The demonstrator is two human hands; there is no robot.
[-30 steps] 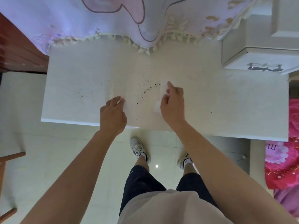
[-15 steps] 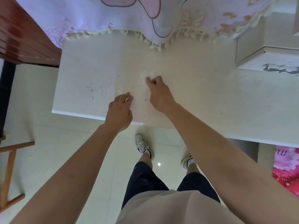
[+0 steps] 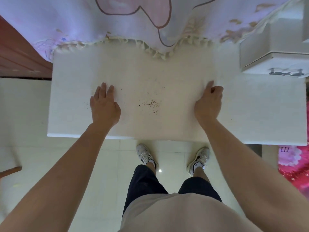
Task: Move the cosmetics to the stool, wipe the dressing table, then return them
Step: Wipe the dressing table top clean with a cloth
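The white dressing table (image 3: pixel 167 72) fills the middle of the head view. A small cluster of dark brown specks (image 3: pixel 150 104) lies on it between my hands. My left hand (image 3: pixel 104 104) rests flat on the top, left of the specks, fingers spread and holding nothing. My right hand (image 3: pixel 209 104) presses on the top to the right of them, fingers curled over a white tissue that is almost entirely hidden beneath it. No cosmetics are in view.
A fringed cloth with pink outlines (image 3: pixel 133 22) hangs over the table's back edge. At the back right stands a white drawer unit (image 3: pixel 274 64). Dark wooden furniture (image 3: pixel 16 56) is at the left, a wooden stool corner (image 3: pixel 10 169) at the lower left, pink fabric (image 3: pixel 294 164) at the right.
My right hand has swept from the table's middle to the right. My left hand has shifted left and flattened. The scattered specks now sit in one small cluster.
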